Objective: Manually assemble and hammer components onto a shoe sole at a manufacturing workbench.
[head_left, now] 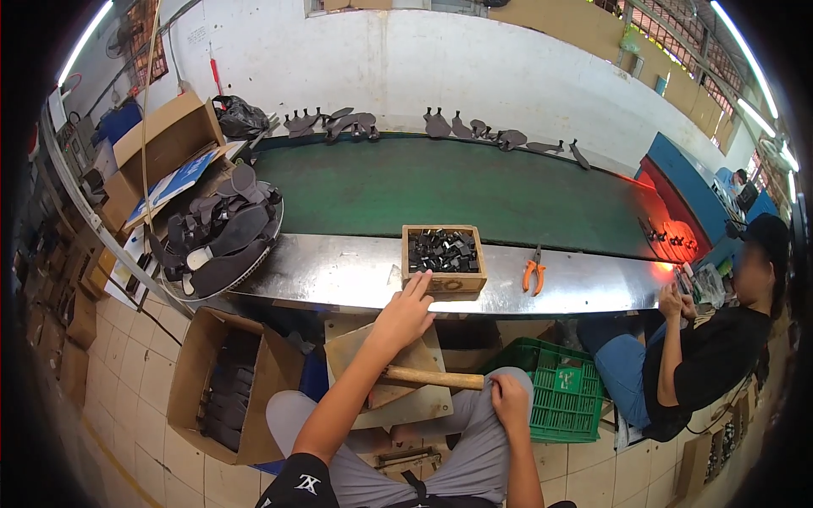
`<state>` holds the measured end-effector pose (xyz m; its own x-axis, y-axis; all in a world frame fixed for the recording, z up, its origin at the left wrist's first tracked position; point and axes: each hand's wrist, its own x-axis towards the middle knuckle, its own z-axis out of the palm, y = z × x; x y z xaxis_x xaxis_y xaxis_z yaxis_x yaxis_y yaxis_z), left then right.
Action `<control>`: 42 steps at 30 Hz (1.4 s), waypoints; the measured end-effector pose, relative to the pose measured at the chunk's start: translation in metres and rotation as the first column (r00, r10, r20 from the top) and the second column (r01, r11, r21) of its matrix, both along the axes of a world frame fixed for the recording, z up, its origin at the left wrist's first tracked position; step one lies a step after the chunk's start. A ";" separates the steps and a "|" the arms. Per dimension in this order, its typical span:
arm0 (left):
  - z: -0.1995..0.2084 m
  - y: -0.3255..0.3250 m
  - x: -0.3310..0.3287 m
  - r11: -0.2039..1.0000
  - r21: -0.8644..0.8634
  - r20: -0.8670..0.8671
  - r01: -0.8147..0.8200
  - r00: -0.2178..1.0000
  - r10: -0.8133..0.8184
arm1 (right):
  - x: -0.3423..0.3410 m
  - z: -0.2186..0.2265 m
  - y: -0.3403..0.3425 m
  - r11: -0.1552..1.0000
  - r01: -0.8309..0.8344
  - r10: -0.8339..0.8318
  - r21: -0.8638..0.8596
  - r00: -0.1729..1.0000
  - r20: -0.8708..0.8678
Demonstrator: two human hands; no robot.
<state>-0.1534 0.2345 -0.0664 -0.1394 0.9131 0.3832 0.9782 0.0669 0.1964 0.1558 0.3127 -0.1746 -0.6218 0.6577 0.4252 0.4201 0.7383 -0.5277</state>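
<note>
My left hand (pixel 406 317) reaches to the near side of a small wooden box (pixel 458 284), its fingers stretched out with the tips at the front wall. Inside the box lie many small black pieces (pixel 442 251). Across my lap a board (pixel 413 407) holds a tool with a round wooden handle (pixel 436 377); its head is hidden behind my left forearm. Just past the handle's end my right hand (pixel 511 401) rests over my right knee, fingers curled in. Whatever it may pinch is too small to make out.
Orange-handled pliers (pixel 533 274) lie on the metal ledge (pixel 339 267) before a green conveyor belt (pixel 406 186). A round tray (pixel 273 241) of dark sole-like pieces stands left. A cardboard box (pixel 273 406), a green crate (pixel 563 419) and a seated person (pixel 707 347) flank me.
</note>
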 end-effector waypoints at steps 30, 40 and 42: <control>0.000 0.000 0.000 1.000 -0.003 0.013 -0.006 1.000 0.006 | 0.000 0.001 0.000 1.000 0.004 -0.003 -0.028 1.000 0.008; -0.001 0.001 -0.001 1.000 0.001 0.013 0.005 1.000 -0.005 | 0.000 -0.003 0.001 1.000 0.000 0.000 -0.021 1.000 0.000; -0.001 0.001 -0.001 1.000 -0.002 0.004 0.005 1.000 -0.005 | 0.000 -0.003 0.001 1.000 0.001 -0.001 -0.017 1.000 0.001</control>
